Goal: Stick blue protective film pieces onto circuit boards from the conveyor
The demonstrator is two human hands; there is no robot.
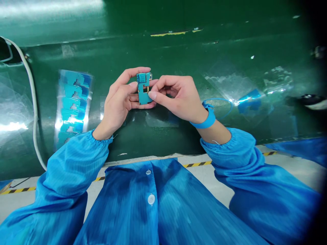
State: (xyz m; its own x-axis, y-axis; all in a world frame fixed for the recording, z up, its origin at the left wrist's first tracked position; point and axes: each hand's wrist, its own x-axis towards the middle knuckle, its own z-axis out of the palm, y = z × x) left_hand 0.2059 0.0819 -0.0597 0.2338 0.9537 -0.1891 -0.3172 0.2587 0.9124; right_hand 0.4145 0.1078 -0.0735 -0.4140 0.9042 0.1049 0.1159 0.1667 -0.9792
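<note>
A small teal circuit board (143,81) stands upright between my hands above the green bench. My left hand (120,97) grips it from the left, its fingers around the board's edges and behind it. The thumb and bent fingers of my right hand (176,95) close on the lower right edge of the board. Whether a thin piece sits under that right thumb is too small to tell. A blue wrist strap (208,117) circles my right wrist.
A sheet of blue cut-out stickers (74,102) lies on the green bench (158,141) at the left, beside a white cable (33,92). Clear plastic film (224,81) and a blue film piece (250,101) lie at the right. A dark object (313,99) stands at the far right.
</note>
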